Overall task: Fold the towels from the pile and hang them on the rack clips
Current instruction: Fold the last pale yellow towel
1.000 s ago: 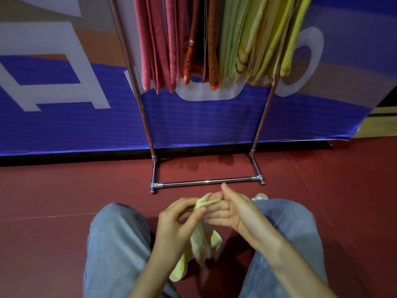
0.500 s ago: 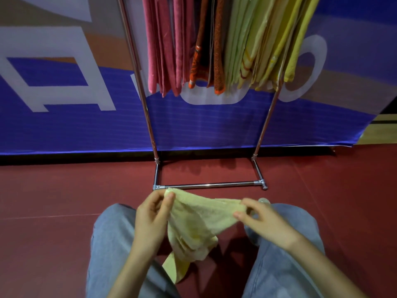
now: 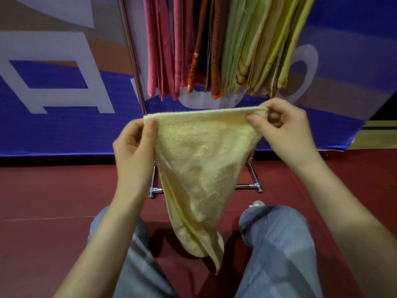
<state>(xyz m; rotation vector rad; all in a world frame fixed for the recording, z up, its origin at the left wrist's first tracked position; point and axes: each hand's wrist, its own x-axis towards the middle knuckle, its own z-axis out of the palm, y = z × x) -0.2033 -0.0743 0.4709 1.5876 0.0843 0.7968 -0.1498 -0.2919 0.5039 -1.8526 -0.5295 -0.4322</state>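
Observation:
A pale yellow towel (image 3: 197, 164) hangs stretched in front of me, its top edge pulled taut and level. My left hand (image 3: 134, 145) pinches the top left corner. My right hand (image 3: 285, 127) pinches the top right corner. The cloth narrows downward to a bunched point between my knees. Behind it stands the chrome rack (image 3: 131, 52), with several pink, orange, green and yellow towels (image 3: 214, 46) hanging side by side. The clips are above the frame, out of sight.
The rack's base bar (image 3: 247, 186) rests on the dark red floor (image 3: 53, 201) just beyond my jeans-clad knees (image 3: 277, 237). A blue banner (image 3: 64, 130) with white lettering lines the wall behind the rack.
My hands have risen and spread apart, drawing the crumpled towel out from my lap into a taut top edge held at both corners.

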